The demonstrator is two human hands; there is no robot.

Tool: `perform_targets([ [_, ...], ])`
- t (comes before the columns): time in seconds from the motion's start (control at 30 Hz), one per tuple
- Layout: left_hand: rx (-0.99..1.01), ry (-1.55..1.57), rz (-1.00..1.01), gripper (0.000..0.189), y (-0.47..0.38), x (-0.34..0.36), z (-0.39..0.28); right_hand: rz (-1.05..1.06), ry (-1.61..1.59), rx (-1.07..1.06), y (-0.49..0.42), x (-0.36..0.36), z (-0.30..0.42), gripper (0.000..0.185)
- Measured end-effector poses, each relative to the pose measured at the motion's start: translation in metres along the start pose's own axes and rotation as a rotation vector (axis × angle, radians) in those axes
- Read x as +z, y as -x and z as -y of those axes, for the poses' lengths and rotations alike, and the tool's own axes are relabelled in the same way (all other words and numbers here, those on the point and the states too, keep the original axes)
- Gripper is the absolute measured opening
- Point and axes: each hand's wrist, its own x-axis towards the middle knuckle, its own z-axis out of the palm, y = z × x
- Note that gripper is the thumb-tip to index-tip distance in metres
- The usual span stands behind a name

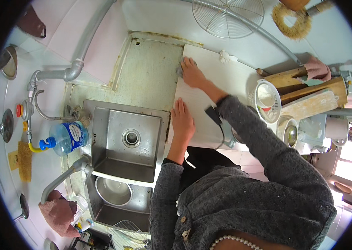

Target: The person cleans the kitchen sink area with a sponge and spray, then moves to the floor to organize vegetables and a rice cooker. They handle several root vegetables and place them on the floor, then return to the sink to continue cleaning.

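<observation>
My right hand (192, 74) presses a grey scrubbing pad or cloth (180, 69) at the left edge of a white board (208, 73). Most of the pad is hidden under the fingers, so its exact kind cannot be told. Nearer to me, my left hand (183, 122) lies flat on the same board close to that edge, holding nothing. Left of the board is a stained pale counter (151, 68). A stainless steel double sink (166, 125) adjoins the board, right beside my left hand. A small black object with a cord (213, 115) lies by my right sleeve.
In the near sink basin sits a metal bowl (113, 190). A blue-capped plastic jug (65, 137) and a faucet (69, 172) line the sink's left side. White plastic baskets (277, 106) and wooden boards (310, 101) stand right. A wire strainer (228, 18) hangs at the back wall.
</observation>
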Motion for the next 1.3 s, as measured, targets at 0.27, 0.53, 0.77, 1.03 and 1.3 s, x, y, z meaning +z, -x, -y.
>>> perform_targets([
  [0.27,0.043,0.056,-0.156,0.065,0.005,0.021,0.001,-0.026,-0.282,-0.057,0.094,-0.001,0.066,0.05],
  [0.53,-0.042,0.164,-0.097,0.064,-0.009,0.006,-0.005,0.104,-0.021,-0.087,0.026,-0.027,0.026,0.045],
  [0.77,-0.006,0.201,-0.04,0.058,-0.006,0.005,0.001,-0.047,-0.229,-0.162,0.061,0.003,0.035,0.051],
  [1.03,0.02,0.297,-0.176,0.062,-0.031,0.008,0.002,-0.08,-0.492,-0.04,0.077,-0.005,0.038,0.046],
  [1.3,-0.028,0.345,-0.064,0.07,-0.038,0.002,-0.011,-0.019,-0.099,0.116,0.012,0.031,-0.031,0.054],
])
